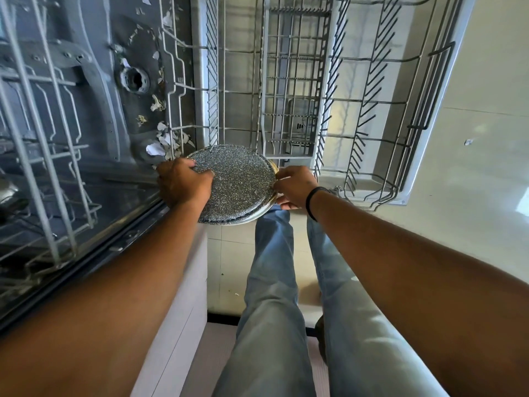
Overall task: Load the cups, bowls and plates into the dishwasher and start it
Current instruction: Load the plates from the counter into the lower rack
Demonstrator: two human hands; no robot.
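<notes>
— Holding anything?

— My left hand (183, 183) grips the near-left rim of a round, grey, speckled plate (237, 181); my right hand (294, 186) pinches its opposite edge, where a pale and a yellowish rim show beneath it. It hangs over the near end of the pulled-out grey wire dishwasher rack (329, 90).

— Room?

— Open tine rows ahead; rectangular plastic cutlery basket (294, 81) centre.

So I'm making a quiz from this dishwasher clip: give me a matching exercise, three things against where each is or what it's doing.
Things:
1. left hand
2. right hand
3. cutlery basket

States:
A. sits in the pulled-out lower rack
B. pinches the right edge of the plates
C. grips the left edge of the speckled plate

Pairs: 1-C, 2-B, 3-A
</notes>
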